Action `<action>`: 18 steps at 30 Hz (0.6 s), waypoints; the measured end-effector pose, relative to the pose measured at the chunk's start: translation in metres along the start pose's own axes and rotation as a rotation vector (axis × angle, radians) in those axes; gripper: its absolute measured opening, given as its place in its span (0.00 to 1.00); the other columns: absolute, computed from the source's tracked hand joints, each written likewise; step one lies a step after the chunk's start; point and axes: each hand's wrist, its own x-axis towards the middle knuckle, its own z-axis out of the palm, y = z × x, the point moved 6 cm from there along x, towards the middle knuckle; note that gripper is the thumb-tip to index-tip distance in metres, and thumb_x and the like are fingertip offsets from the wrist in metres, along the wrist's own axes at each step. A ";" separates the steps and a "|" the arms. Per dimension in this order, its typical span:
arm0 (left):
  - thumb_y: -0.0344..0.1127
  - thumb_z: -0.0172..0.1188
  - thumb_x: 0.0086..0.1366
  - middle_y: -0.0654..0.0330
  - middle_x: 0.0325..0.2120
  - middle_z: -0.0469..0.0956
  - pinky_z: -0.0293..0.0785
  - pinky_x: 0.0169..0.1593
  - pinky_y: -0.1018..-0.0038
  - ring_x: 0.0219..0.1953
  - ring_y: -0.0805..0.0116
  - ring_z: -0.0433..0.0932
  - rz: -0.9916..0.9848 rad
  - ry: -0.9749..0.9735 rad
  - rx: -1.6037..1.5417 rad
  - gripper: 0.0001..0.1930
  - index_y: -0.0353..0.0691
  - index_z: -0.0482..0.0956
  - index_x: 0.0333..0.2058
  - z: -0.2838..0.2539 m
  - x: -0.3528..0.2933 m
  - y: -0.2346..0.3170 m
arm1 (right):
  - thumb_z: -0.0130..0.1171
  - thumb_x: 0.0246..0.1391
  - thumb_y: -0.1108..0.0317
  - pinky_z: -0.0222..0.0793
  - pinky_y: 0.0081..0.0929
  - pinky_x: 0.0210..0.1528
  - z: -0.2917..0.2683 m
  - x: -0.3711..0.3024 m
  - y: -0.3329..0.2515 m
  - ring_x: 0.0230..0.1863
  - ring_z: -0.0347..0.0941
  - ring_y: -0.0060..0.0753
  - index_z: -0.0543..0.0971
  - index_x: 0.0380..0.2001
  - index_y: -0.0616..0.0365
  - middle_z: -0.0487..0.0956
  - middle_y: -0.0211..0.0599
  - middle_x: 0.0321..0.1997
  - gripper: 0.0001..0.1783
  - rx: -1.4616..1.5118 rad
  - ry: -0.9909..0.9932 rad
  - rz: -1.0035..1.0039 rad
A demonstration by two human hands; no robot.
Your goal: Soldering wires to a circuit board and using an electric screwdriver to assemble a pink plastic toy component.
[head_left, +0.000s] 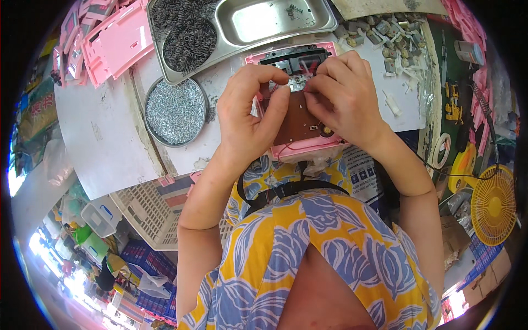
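Note:
A pink plastic casing (316,149) lies open on the table in front of me. Inside it are a brown board (292,116), a black mechanism frame (305,62) along the far side and a small silvery metal part (297,83) between my hands. My left hand (250,107) has thumb and index finger drawn together at the metal part's left end; what they hold, if anything, is hidden. On the right side, my right hand (344,96) is closed in a pinch over the board's far edge. Its fingertips cover whatever is in them. Thin dark wires cross the casing's near edge.
Left of the casing stands a round dish (175,113) of small silvery screws. Beyond it a metal tray (223,38) holds dark springs. Small metal-and-white parts (388,41) lie piled at the far right. Pink panels (118,41) are stacked far left; a yellow fan (494,206) stands right.

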 end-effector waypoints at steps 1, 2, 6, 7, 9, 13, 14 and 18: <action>0.24 0.67 0.56 0.62 0.30 0.81 0.69 0.38 0.70 0.29 0.64 0.75 0.001 -0.006 0.017 0.09 0.40 0.80 0.35 -0.001 -0.002 0.000 | 0.70 0.39 0.69 0.62 0.38 0.44 -0.001 0.000 0.001 0.42 0.69 0.37 0.81 0.28 0.51 0.74 0.25 0.34 0.09 -0.007 -0.008 0.010; 0.24 0.67 0.55 0.62 0.30 0.81 0.69 0.38 0.69 0.29 0.63 0.76 0.028 -0.041 0.067 0.09 0.41 0.80 0.35 0.001 -0.003 0.002 | 0.69 0.39 0.69 0.62 0.38 0.45 -0.001 -0.001 0.002 0.42 0.69 0.36 0.81 0.28 0.51 0.74 0.25 0.34 0.09 -0.002 -0.004 0.016; 0.29 0.69 0.51 0.61 0.29 0.79 0.67 0.42 0.63 0.32 0.59 0.78 0.147 -0.135 0.283 0.12 0.42 0.79 0.35 0.012 -0.007 0.003 | 0.70 0.39 0.69 0.61 0.38 0.46 0.002 -0.007 0.007 0.42 0.70 0.35 0.81 0.30 0.50 0.75 0.25 0.34 0.11 -0.035 -0.030 0.040; 0.30 0.69 0.51 0.62 0.29 0.78 0.67 0.42 0.63 0.32 0.59 0.77 0.154 -0.146 0.336 0.12 0.42 0.79 0.36 0.015 -0.007 0.002 | 0.70 0.40 0.68 0.61 0.37 0.47 0.004 -0.009 0.007 0.42 0.70 0.35 0.82 0.31 0.50 0.76 0.26 0.34 0.11 -0.056 -0.046 0.046; 0.32 0.69 0.52 0.62 0.28 0.78 0.66 0.42 0.62 0.32 0.59 0.77 0.172 -0.150 0.416 0.13 0.43 0.79 0.37 0.018 -0.006 0.003 | 0.70 0.41 0.68 0.60 0.37 0.47 0.005 -0.008 0.005 0.42 0.70 0.35 0.82 0.31 0.50 0.77 0.26 0.33 0.11 -0.041 -0.039 0.032; 0.33 0.67 0.54 0.63 0.27 0.77 0.66 0.42 0.62 0.32 0.59 0.77 0.184 -0.136 0.455 0.12 0.44 0.80 0.38 0.023 -0.003 0.002 | 0.70 0.44 0.68 0.60 0.36 0.47 0.006 -0.004 0.006 0.38 0.71 0.34 0.83 0.33 0.50 0.78 0.27 0.30 0.10 0.088 -0.030 0.031; 0.33 0.67 0.54 0.64 0.27 0.77 0.65 0.41 0.63 0.32 0.59 0.77 0.177 -0.135 0.453 0.11 0.45 0.81 0.38 0.022 -0.003 0.000 | 0.70 0.44 0.69 0.61 0.35 0.47 0.006 -0.005 0.008 0.37 0.72 0.34 0.83 0.33 0.51 0.78 0.28 0.29 0.09 0.134 -0.021 0.045; 0.32 0.64 0.55 0.65 0.25 0.78 0.64 0.39 0.62 0.32 0.60 0.78 0.146 -0.191 0.477 0.07 0.47 0.83 0.35 0.021 0.001 0.002 | 0.70 0.45 0.70 0.63 0.32 0.43 -0.002 -0.005 0.016 0.35 0.73 0.36 0.84 0.32 0.52 0.79 0.29 0.29 0.09 0.275 0.027 0.070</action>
